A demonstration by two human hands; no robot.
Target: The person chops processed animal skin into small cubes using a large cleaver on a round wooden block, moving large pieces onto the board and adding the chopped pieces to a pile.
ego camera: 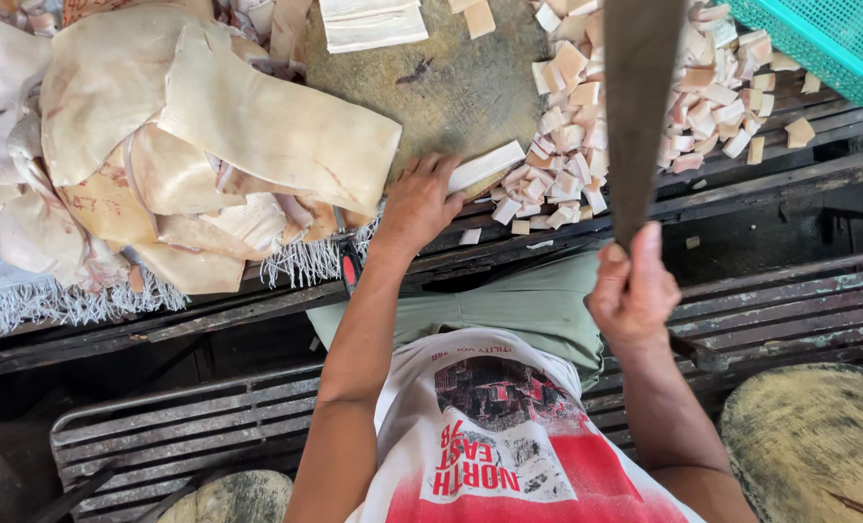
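My left hand (419, 199) presses down on a pale strip of pork skin (486, 166) at the near edge of a round wooden chopping block (451, 82). My right hand (632, 289) grips the handle of a big dark cleaver (637, 107), raised with its blade pointing away over the block. A heap of small cut skin cubes (572, 145) lies to the right of the strip.
Large uncut sheets of pork skin (209, 126) are piled at the left on a fringed cloth (63, 305). A green plastic basket (829, 44) sits at the top right. More strips (371, 24) lie at the block's far side. Metal slats (790, 291) run below.
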